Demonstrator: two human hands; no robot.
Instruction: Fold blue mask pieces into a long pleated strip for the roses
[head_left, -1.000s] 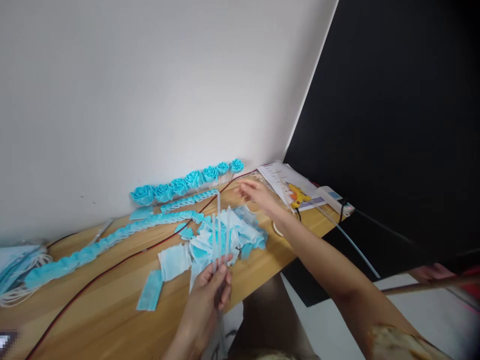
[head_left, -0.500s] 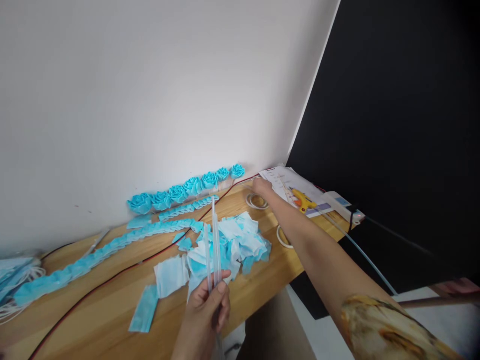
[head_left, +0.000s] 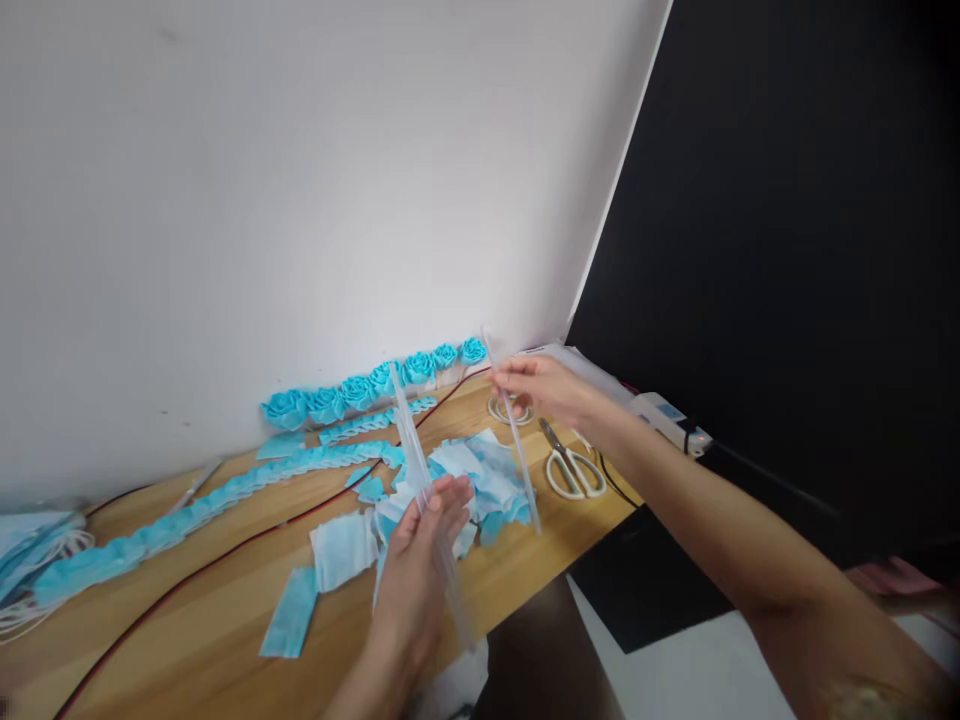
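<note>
My left hand (head_left: 421, 545) is closed round a small bundle of clear glue sticks (head_left: 406, 425), which slant up to the left. Between the fingertips of my right hand (head_left: 546, 388) a single glue stick (head_left: 526, 478) hangs at a slant. Beneath the hands lies a pile of cut blue and white fabric pieces (head_left: 480, 465), like mask material. White-handled scissors (head_left: 574, 472) rest on the table right of that pile. My right forearm covers the spot where the yellow glue gun lay.
Several blue fabric roses (head_left: 358, 392) line the wall. In front of them run a short folded strip (head_left: 356, 428) and a long one (head_left: 240, 490). A dark red cord (head_left: 247, 540) crosses the wooden table (head_left: 187, 640). A white power strip (head_left: 667, 420) is at the right.
My right hand has come back from the table's far corner and lifted, now with a glue stick in it. The sticks in my left hand tilt further left. The scissors have come into view.
</note>
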